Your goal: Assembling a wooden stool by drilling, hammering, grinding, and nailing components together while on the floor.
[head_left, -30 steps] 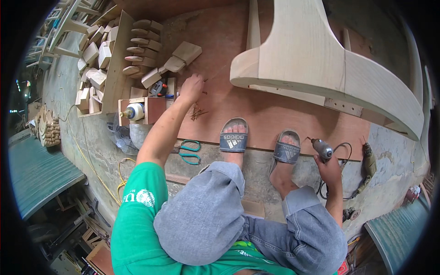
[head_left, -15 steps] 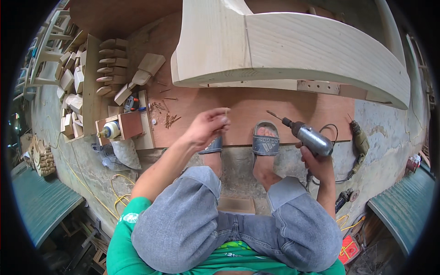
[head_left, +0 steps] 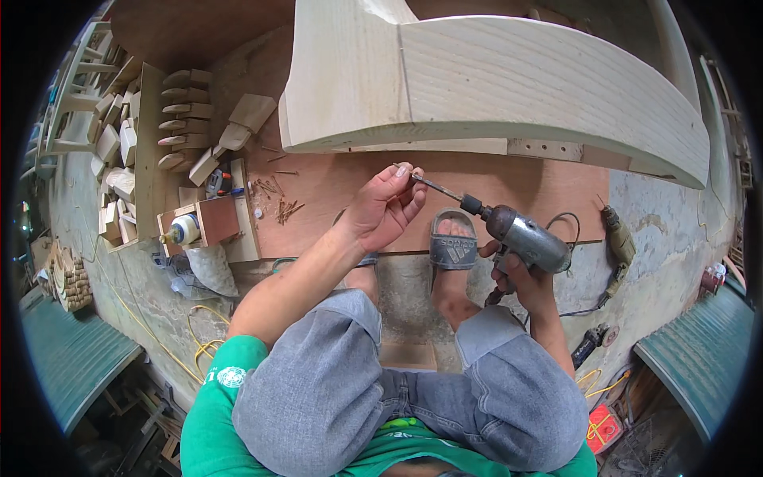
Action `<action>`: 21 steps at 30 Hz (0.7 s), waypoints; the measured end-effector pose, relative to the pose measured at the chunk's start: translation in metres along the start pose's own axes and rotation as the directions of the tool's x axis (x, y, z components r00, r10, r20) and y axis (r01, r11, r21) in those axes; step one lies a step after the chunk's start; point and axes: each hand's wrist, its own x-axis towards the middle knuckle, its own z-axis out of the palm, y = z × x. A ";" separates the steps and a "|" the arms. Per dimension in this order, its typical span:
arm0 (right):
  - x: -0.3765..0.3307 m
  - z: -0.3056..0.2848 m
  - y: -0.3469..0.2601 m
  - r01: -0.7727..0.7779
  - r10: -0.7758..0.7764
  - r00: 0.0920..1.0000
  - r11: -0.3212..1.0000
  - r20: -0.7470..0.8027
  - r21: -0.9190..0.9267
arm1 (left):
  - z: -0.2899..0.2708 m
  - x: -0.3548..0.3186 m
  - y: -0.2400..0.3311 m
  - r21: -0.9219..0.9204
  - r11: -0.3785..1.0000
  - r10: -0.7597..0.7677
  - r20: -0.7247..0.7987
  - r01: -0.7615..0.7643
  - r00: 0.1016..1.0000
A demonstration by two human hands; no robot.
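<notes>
My right hand (head_left: 515,274) is wrapped round the handle of a silver and dark power drill (head_left: 528,238), its long bit (head_left: 439,188) pointing left and slightly away. My left hand (head_left: 388,205) pinches a small screw (head_left: 396,165) between thumb and fingers, right at the tip of the bit; the fingers hide most of it. Just beyond both hands stands a large pale wooden piece of furniture (head_left: 540,79) with a curved lower edge. Under it, a strip with several drilled holes (head_left: 544,149) shows.
Loose screws (head_left: 288,210) lie on the brown board (head_left: 334,179) at left. Beyond them are wooden blocks (head_left: 246,119) and a small box (head_left: 216,221) with a glue bottle (head_left: 184,229). Another drill (head_left: 618,238) and an angle grinder (head_left: 592,343) rest on the floor at right, among cords.
My left hand has moved slightly right and away, turning palm up. The drill has come left, so its bit now meets the screw in my left fingers.
</notes>
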 end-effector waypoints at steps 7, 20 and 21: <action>0.000 0.000 0.007 -0.001 0.002 1.000 1.000 -0.004 0.029 | -0.002 -0.002 -0.001 -0.045 0.999 0.016 0.018 -0.015 1.000; 0.001 -0.013 0.008 -0.100 0.099 0.995 0.984 -0.011 -0.151 | -0.005 0.020 -0.011 0.080 0.996 0.030 -0.059 -0.025 0.998; 0.005 -0.009 0.011 -0.098 0.097 0.995 0.984 -0.012 -0.152 | -0.010 0.030 -0.015 0.080 0.996 0.030 -0.056 -0.026 0.998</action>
